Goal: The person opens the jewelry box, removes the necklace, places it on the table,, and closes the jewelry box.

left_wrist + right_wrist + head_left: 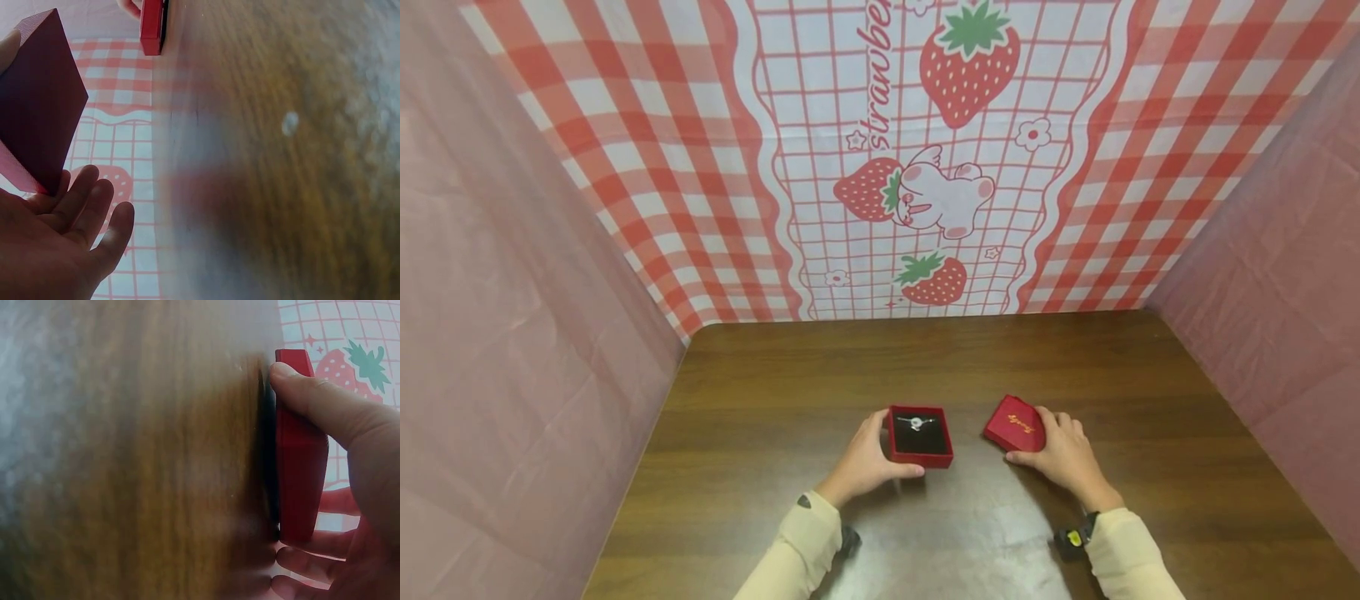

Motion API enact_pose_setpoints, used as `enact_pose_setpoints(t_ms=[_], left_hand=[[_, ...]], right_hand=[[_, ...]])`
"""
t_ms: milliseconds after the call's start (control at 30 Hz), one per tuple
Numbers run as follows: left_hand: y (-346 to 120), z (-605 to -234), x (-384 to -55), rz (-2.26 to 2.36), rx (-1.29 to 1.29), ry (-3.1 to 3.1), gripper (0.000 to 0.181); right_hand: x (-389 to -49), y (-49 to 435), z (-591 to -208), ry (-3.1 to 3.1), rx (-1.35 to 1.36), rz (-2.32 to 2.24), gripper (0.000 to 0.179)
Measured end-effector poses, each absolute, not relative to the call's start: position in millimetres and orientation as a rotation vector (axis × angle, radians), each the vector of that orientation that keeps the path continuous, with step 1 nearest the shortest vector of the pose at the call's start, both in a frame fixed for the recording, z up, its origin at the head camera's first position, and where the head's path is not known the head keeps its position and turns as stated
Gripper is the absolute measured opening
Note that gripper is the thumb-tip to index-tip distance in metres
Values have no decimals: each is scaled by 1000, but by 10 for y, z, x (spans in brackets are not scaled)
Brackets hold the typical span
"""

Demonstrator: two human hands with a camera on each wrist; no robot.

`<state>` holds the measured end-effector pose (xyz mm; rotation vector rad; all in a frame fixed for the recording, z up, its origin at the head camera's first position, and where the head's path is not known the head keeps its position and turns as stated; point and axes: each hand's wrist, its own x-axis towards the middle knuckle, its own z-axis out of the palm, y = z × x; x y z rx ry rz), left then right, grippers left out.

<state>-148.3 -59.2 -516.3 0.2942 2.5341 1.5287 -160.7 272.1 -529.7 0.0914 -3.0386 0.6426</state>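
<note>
While both hands rested on the wooden table [760, 400]: red box [920, 436], red lid [1015, 424].
Left hand [861, 462] cupped the box, ring [914, 422] inside; right hand [1063, 454] pinched the lid.

Red box [921, 436], red gold-lettered lid [1015, 423], brown wooden table [925, 358], red-checked strawberry backdrop [925, 150].
</note>
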Motion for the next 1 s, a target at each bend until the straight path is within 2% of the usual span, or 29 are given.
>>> enact_pose_setpoints(t_ms=[600, 1000], left_hand=[[-590, -5168, -1471, 1528, 300, 2537, 101], [-592, -5180, -1475, 1536, 298, 2541, 100]], right_hand=[[-1573, 2702, -5300, -3016, 85, 675, 107], [-1585, 2660, -5245, -2980, 57, 743, 102]])
